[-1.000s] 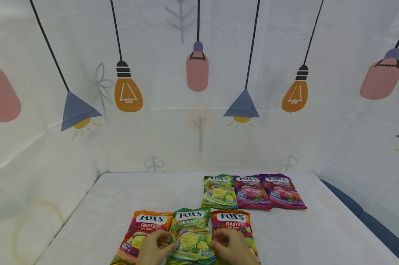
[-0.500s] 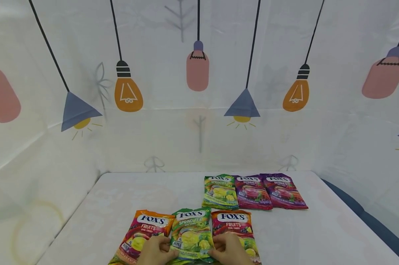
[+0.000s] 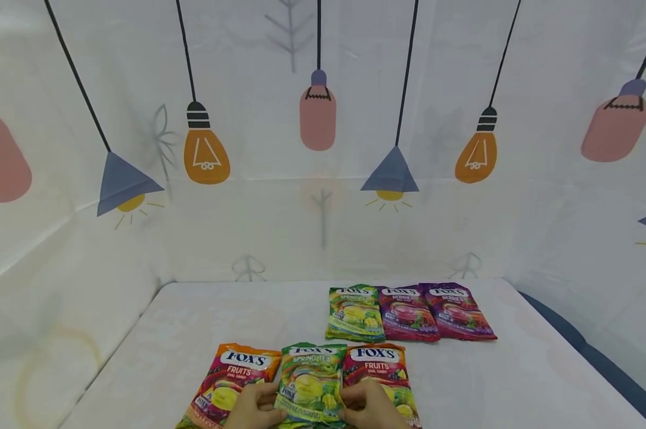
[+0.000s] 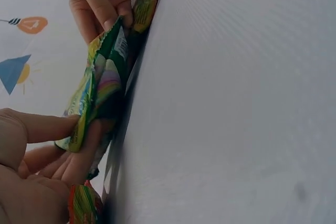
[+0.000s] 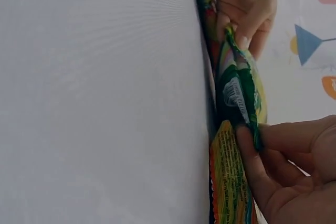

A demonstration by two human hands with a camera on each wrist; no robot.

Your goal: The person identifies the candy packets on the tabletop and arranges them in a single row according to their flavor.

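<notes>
A green Spring Tea candy bag [image 3: 309, 381] is held by its lower side edges, between my two hands. My left hand [image 3: 253, 408] pinches the left edge, thumb on top and fingers beneath. On the opposite edge, my right hand [image 3: 372, 406] pinches in the same way. Both wrist views show the green candy bag [image 4: 107, 85] tilted, with its near end off the table and its back [image 5: 233, 95] visible. A red-orange Fruits candy bag [image 3: 229, 381] lies left of it, partly behind my left hand; another Fruits bag [image 3: 382, 363] lies right, partly covered by my right hand.
Farther back on the white table [image 3: 205, 316] lie another Spring Tea bag [image 3: 355, 313] and two purple Berries bags [image 3: 407, 313], side by side. A white cloth with printed lamps [image 3: 323, 226] hangs behind the table and along its sides.
Both hands have taken hold of the green candy bag's lower edges. Its near end has risen and tilted, and the bag has shifted slightly right. The back row stays put.
</notes>
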